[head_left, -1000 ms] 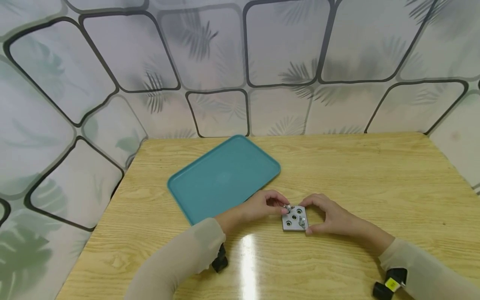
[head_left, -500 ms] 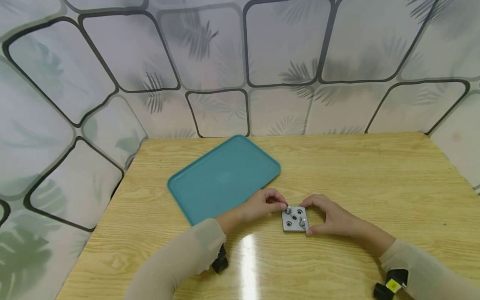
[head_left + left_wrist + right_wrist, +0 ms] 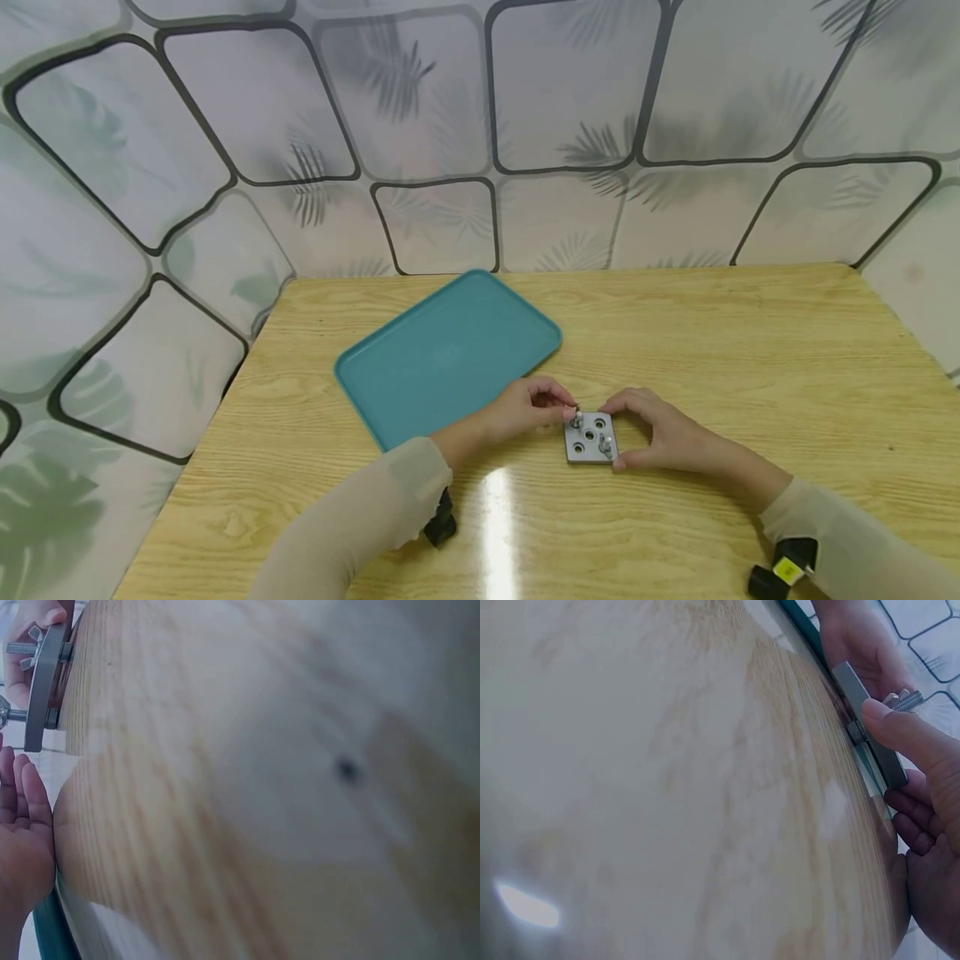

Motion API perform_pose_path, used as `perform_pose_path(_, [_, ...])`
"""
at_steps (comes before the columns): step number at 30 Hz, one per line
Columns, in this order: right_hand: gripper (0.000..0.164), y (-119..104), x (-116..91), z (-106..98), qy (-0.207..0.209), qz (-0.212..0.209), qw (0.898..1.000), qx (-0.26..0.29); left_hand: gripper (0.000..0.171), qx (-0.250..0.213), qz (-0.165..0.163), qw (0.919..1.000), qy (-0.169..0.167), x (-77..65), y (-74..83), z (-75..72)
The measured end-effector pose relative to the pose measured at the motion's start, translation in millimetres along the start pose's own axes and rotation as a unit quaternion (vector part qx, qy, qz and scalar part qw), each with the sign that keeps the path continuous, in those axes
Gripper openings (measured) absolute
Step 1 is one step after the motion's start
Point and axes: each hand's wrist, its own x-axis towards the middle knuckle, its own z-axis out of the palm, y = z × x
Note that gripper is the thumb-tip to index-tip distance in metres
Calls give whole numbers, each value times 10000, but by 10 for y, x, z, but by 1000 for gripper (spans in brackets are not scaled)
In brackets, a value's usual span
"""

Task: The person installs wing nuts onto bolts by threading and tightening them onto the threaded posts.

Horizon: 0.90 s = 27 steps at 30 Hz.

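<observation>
A square grey metal plate (image 3: 588,455) with several round holes lies near the middle of the table. Two bolts stand up through it, seen side-on in the left wrist view. One wing nut (image 3: 31,648) sits on the bolt nearer the right hand. At the plate's far left corner, my left hand (image 3: 521,410) pinches the wing nut (image 3: 577,420) on the other bolt between thumb and fingertip. My right hand (image 3: 671,435) grips the plate's right side, thumb at the near corner and fingers at the far edge. Bolt heads (image 3: 855,733) show beneath the plate.
A teal tray (image 3: 450,350) lies at an angle behind the left hand, its near edge partly behind that forearm. The wooden table (image 3: 750,350) reaches back to a patterned wall (image 3: 562,92). Black wrist cameras (image 3: 440,525) hang below the sleeves.
The left fingertips have shifted slightly on the wing nut, which now shows more between them. The right hand and the plate stay nearly where they were.
</observation>
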Motion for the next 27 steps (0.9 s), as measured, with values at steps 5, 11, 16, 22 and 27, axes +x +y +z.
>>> perform_pose_path(5, [55,-6,-1,-5,-11,-32,10000,10,20,60,-53,9998,-167,-11,19,5])
perform_pose_path(11, [55,2,2,-2,-16,-46,10000,-1,24,265,-64,9993,-264,-8,18,7])
perform_pose_path(16, [55,11,3,2,-4,-82,10000,-36,22,283,-77,9993,-217,-7,-6,-1])
perform_pose_path(22, [55,4,7,5,19,-104,9999,-10,17,280,-55,9996,54,-5,-25,-9])
perform_pose_path(27, [55,-3,8,2,6,-95,10000,3,13,319,-112,9993,130,-10,0,-1])
